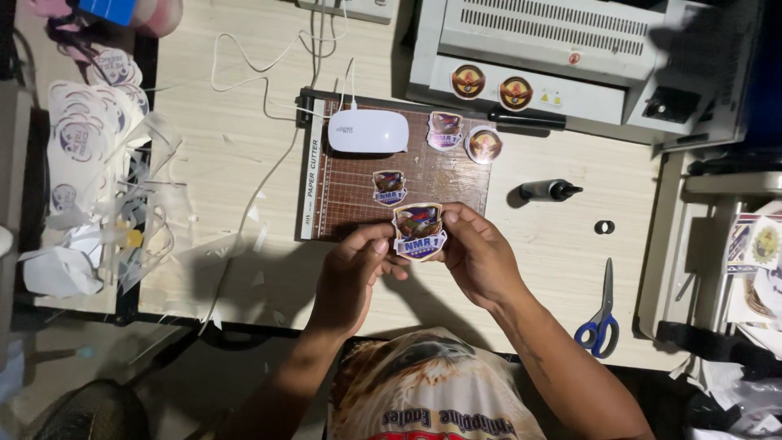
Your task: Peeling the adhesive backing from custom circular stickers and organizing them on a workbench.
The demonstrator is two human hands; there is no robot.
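Both my hands hold one shield-shaped badge sticker [419, 231] above the near edge of a brown paper cutter board [342, 195]. My left hand [356, 273] pinches its left side and my right hand [478, 253] grips its right side. Two similar shield stickers lie on the board, one [389, 187] just beyond the held one and another [445, 130] farther back. A round sticker [484, 144] lies at the board's right edge.
A white oval lamp [368, 131] with a white cable sits on the board's far part. A laminating machine [562, 57] carries two round stickers. A black bottle [550, 191], a small black ring [604, 227] and blue-handled scissors [601, 314] lie at right. Cut scraps [106, 204] pile at left.
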